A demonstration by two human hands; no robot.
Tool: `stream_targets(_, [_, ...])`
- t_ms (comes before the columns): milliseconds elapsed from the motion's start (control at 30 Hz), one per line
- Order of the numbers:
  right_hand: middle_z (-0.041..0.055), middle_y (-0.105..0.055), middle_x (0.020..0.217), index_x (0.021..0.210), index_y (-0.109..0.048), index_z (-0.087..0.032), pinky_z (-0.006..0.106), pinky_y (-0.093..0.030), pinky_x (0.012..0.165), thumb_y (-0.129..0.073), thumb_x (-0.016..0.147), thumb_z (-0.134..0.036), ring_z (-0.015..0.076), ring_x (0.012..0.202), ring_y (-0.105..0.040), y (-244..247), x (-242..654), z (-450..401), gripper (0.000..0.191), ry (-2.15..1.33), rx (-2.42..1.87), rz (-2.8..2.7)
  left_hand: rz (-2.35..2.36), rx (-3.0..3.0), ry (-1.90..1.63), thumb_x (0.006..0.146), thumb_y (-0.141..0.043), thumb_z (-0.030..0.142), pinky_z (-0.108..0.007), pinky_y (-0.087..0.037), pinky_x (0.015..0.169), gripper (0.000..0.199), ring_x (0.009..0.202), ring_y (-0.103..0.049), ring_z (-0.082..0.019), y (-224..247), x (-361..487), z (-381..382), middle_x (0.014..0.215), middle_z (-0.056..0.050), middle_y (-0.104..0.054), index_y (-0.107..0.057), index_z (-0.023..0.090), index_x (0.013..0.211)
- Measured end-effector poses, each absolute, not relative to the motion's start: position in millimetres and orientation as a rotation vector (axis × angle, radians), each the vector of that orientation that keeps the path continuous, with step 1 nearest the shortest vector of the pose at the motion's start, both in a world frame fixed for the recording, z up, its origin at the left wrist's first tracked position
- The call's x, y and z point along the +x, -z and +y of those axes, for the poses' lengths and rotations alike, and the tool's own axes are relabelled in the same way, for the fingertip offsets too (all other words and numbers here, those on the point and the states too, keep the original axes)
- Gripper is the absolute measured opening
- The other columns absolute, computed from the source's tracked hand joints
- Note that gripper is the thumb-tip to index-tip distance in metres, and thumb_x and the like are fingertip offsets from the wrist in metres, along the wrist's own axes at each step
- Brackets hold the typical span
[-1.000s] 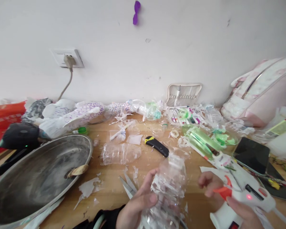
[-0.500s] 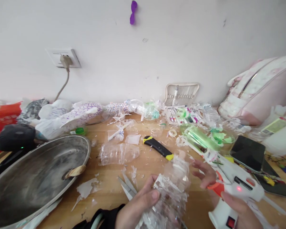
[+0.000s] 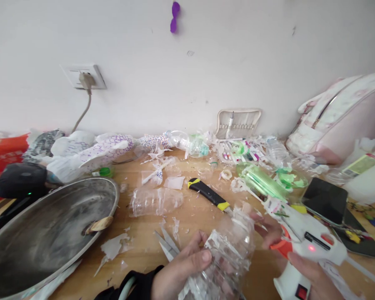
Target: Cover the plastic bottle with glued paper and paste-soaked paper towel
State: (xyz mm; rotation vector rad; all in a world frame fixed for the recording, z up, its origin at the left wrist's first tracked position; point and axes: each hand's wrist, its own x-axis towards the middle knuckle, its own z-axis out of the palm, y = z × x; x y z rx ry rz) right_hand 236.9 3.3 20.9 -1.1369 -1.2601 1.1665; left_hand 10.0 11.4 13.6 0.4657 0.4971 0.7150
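At the near edge of the table, head view, only view: left hand wrapped round a ragged clear bottle, neck tilted up and away; far fingers show through the plastic. Right hand curled round a glue gun, thumb on the near side, other fingers loosely bent past the orange trigger, near the bottle neck; contact can't be told. Step looks like gluing the bottle; next move likely calls for a steady left grip and nozzle lined up on the plastic. Room tight: scissors just beside left hand, cutter just beyond the neck, phone behind gun. Leftward, scrap-strewn wood runs to the steel basin's rim.
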Motion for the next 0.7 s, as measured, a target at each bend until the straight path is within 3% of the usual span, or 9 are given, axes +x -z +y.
stream_targets(133, [0.0080, -0.066, 0.095, 0.068, -0.065, -0.025, 0.047, -0.040, 0.090, -0.055, 0.070, -0.051, 0.0317, 0.104, -0.053, -18, 237, 0, 0.029, -1.210, -1.166, -1.234, 0.479, 0.505, -0.741, 0.071, -0.063, 0.028, -0.029, -0.044, 0.074, 0.019, 0.087, -0.063, -0.023, -9, 12, 12, 0.088, -0.005, -0.067, -0.057, 0.018, 0.086])
stream_targets(467, [0.0101, -0.067, 0.086, 0.071, -0.066, -0.022, 0.044, -0.045, 0.084, -0.056, 0.069, -0.051, 0.0319, 0.091, -0.060, -5, 242, -1, 0.031, -1.206, -1.203, -1.258, 0.401, 0.508, -0.752, 0.070, -0.065, 0.032, -0.026, -0.044, 0.063, 0.025, 0.053, -0.062, -0.014, 0, 18, 13, 0.070, 0.000, -0.064, -0.049, 0.018, 0.083])
stream_targets(633, [0.0123, -0.068, 0.075, 0.065, -0.069, -0.019, 0.044, -0.049, 0.078, -0.061, 0.063, -0.053, 0.0333, 0.082, -0.062, 15, 262, 12, 0.035, -1.125, -1.125, -1.426, 0.324, 0.527, -0.742, 0.072, -0.062, 0.031, -0.025, -0.044, 0.059, 0.023, 0.053, -0.061, -0.013, 6, 20, 14, 0.068, 0.001, -0.063, -0.045, 0.019, 0.084])
stream_targets(700, [0.0140, -0.069, 0.079, 0.063, -0.071, -0.019, 0.043, -0.049, 0.079, -0.061, 0.062, -0.054, 0.0342, 0.086, -0.062, 16, 264, 18, 0.037, -1.142, -1.081, -1.508, 0.320, 0.528, -0.750, 0.072, -0.062, 0.031, -0.025, -0.044, 0.059, 0.024, 0.055, -0.061, -0.014, 10, 20, 14, 0.068, 0.001, -0.062, -0.044, 0.019, 0.082])
